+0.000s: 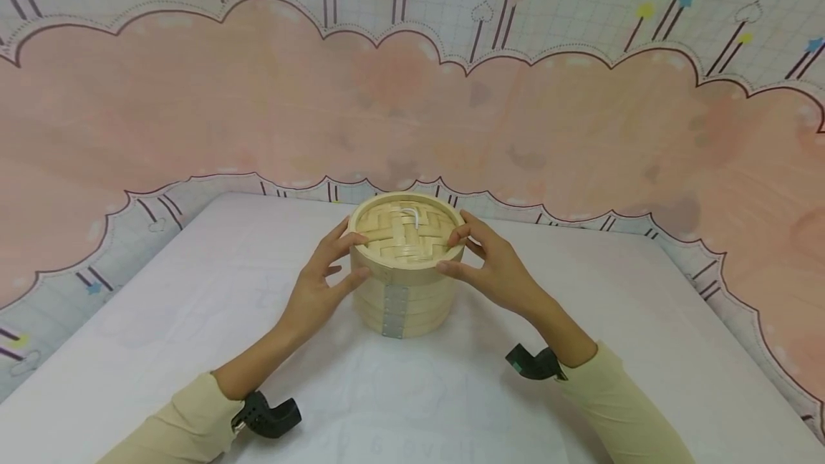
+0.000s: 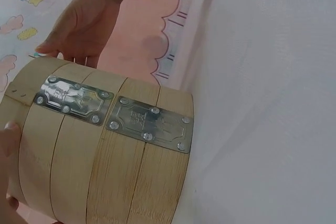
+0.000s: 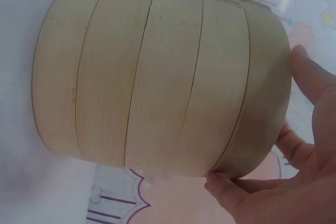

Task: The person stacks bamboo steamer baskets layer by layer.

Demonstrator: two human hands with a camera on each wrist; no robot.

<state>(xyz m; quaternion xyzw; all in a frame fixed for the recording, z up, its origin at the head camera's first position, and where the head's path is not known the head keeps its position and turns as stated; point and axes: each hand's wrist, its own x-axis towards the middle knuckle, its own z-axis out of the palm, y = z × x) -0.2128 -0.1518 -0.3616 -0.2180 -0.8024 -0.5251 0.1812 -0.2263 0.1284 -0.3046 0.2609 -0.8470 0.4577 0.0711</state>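
Note:
A round bamboo steamer (image 1: 428, 310) stands upright on the white tabletop, its woven lid (image 1: 402, 238) on top. A small white loop sits on the lid's weave. My left hand (image 1: 319, 271) grips the lid's left edge, thumb low on the front side and fingers over the rim. On the opposite side my right hand (image 1: 499, 267) holds the rim between thumb and fingers; in the right wrist view the fingertips (image 3: 223, 184) touch the top band. Two riveted metal plates (image 2: 152, 124) run down the steamer's side. The inside is hidden by the lid.
The white tabletop (image 1: 225, 292) spreads around the steamer on both sides. Behind it hangs a patterned cloth backdrop (image 1: 387, 106) in pink and pale blue. A black wrist device (image 1: 271, 414) is worn at the left cuff, another (image 1: 535, 364) at the right.

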